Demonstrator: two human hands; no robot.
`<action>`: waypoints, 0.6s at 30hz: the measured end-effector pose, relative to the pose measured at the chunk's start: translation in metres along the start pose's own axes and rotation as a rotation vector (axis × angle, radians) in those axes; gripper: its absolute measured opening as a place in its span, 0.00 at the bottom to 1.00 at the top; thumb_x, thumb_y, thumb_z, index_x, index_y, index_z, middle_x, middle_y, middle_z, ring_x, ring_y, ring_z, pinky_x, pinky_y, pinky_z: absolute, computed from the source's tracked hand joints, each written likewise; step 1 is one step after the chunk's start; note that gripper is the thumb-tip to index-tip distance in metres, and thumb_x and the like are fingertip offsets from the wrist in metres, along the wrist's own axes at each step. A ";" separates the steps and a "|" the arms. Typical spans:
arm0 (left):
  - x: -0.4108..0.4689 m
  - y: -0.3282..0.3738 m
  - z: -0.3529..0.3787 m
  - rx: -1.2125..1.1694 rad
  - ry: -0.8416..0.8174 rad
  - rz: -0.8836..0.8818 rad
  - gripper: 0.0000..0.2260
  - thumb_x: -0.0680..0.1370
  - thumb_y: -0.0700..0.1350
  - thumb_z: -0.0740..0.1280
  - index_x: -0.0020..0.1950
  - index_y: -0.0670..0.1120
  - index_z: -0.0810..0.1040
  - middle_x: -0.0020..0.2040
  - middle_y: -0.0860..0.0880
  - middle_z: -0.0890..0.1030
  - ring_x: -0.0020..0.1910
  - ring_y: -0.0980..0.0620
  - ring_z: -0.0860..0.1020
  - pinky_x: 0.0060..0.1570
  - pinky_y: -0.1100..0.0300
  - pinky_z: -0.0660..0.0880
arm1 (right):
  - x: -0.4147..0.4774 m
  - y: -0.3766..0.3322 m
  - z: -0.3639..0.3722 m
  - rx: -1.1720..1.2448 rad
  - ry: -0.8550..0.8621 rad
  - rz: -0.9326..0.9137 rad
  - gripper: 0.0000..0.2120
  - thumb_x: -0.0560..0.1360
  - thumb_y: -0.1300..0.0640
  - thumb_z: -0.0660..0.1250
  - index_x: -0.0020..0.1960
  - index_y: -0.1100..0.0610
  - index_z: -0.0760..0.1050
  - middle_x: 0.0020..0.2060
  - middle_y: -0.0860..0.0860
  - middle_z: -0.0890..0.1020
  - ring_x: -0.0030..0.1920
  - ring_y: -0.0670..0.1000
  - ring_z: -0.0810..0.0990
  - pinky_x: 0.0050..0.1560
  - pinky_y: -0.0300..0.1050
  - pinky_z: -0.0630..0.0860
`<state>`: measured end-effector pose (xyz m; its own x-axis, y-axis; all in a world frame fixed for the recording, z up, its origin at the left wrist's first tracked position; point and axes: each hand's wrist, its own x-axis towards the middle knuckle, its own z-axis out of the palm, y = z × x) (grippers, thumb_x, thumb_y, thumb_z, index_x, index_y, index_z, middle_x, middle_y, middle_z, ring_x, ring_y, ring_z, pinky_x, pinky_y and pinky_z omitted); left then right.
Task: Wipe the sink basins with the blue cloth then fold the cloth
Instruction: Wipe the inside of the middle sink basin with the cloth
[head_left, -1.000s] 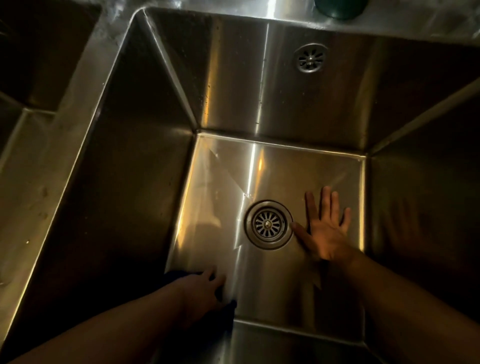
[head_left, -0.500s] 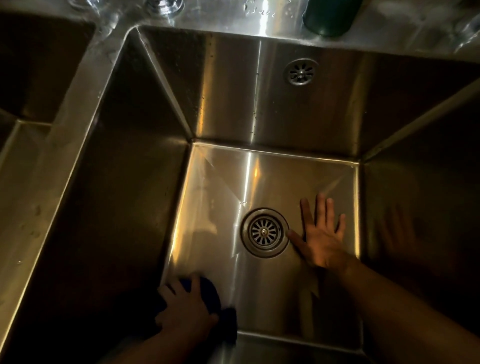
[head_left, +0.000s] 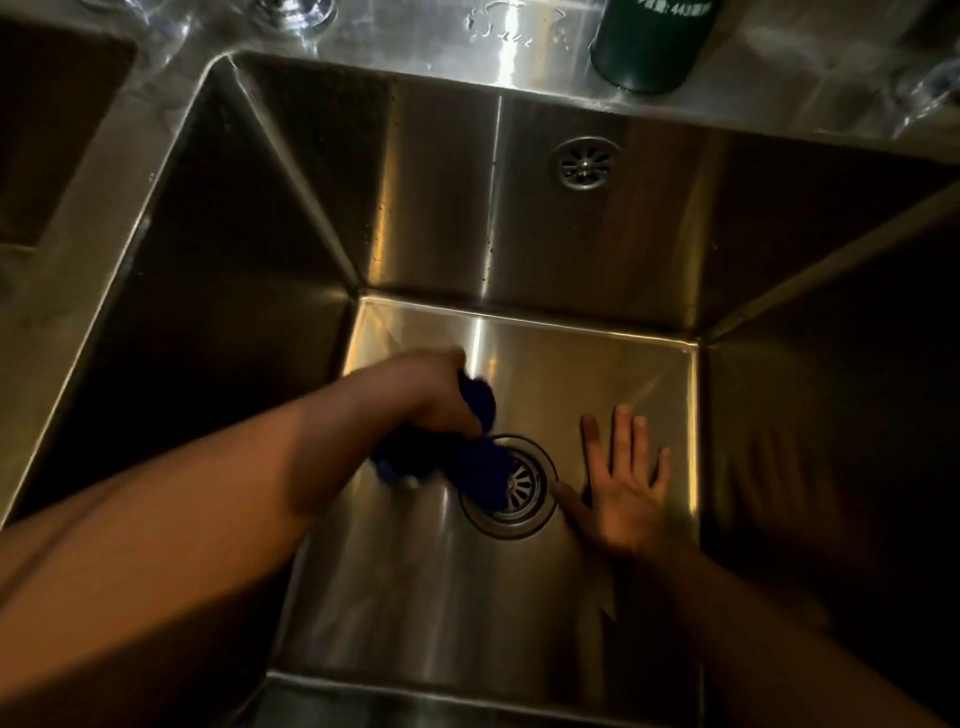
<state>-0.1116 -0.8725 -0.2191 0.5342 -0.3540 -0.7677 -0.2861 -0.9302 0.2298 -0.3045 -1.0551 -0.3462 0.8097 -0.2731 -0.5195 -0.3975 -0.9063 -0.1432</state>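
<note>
I look down into a deep stainless steel sink basin (head_left: 519, 249). My left hand (head_left: 441, 395) grips the bunched blue cloth (head_left: 478, 462) above the basin floor, left of centre. The cloth hangs from my fist and covers the left part of the round drain strainer (head_left: 522, 488). My right hand (head_left: 621, 488) lies flat on the basin floor with fingers spread, just right of the drain, thumb touching the drain rim.
An overflow grille (head_left: 584, 165) sits in the back wall. A dark green bottle (head_left: 649, 41) stands on the wet rear ledge. A second basin (head_left: 41, 130) lies at the far left, behind a steel divider.
My left hand, with the cloth, has moved from the near left corner of the basin floor up and forward to the drain. My right hand has stayed flat in place.
</note>
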 end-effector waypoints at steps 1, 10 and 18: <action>0.013 -0.005 -0.007 -0.019 0.192 0.001 0.31 0.65 0.54 0.75 0.64 0.51 0.67 0.57 0.44 0.75 0.55 0.41 0.75 0.48 0.53 0.73 | -0.001 0.000 0.000 0.000 0.013 0.001 0.41 0.73 0.27 0.46 0.74 0.42 0.27 0.73 0.52 0.25 0.72 0.54 0.23 0.71 0.63 0.31; 0.090 -0.039 0.054 0.356 0.585 0.229 0.35 0.72 0.54 0.67 0.75 0.53 0.55 0.75 0.38 0.53 0.74 0.34 0.50 0.65 0.34 0.62 | -0.002 -0.006 0.009 -0.100 0.145 0.053 0.39 0.71 0.27 0.39 0.75 0.44 0.33 0.76 0.54 0.34 0.75 0.55 0.31 0.72 0.63 0.37; 0.045 -0.064 0.094 0.615 0.272 0.420 0.35 0.73 0.57 0.65 0.72 0.58 0.47 0.75 0.39 0.50 0.72 0.35 0.50 0.57 0.36 0.68 | -0.001 -0.009 0.008 -0.090 0.129 0.079 0.41 0.74 0.30 0.53 0.78 0.46 0.40 0.77 0.54 0.37 0.77 0.57 0.36 0.72 0.64 0.41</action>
<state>-0.1443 -0.8198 -0.3242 0.4367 -0.7487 -0.4988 -0.8527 -0.5212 0.0358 -0.3048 -1.0445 -0.3514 0.8285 -0.3780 -0.4132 -0.4261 -0.9043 -0.0270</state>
